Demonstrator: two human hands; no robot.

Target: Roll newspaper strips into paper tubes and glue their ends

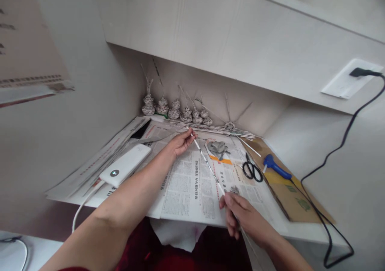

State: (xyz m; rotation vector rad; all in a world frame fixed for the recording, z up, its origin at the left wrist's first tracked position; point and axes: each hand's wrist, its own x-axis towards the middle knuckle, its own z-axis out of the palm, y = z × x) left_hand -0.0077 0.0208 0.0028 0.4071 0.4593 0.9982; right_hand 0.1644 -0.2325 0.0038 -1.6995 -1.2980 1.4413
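Note:
A thin rolled paper stick [207, 162], white with printed marks, slants across the newspaper between my hands. My left hand [184, 140] pinches its far end near the middle of the desk. Closer to me, my right hand [236, 211] has its fingers closed round the lower part, by the desk's front edge. Below that hand a thin strip runs on downward, faint and blurred. More rolled paper sticks [216, 130] lie in a bundle along the back. Behind them several woven paper gourds [174, 110] stand in a row, some with loose ends sticking up.
Newspaper sheets [180, 183] cover the desk. At left lies a white power bank [124, 164] with a cable. To the right are black-handled scissors [252, 170], a blue glue gun [276, 166] on cardboard [296, 203], and a grey crumpled piece [219, 148]. A black cord [345, 142] hangs from the socket.

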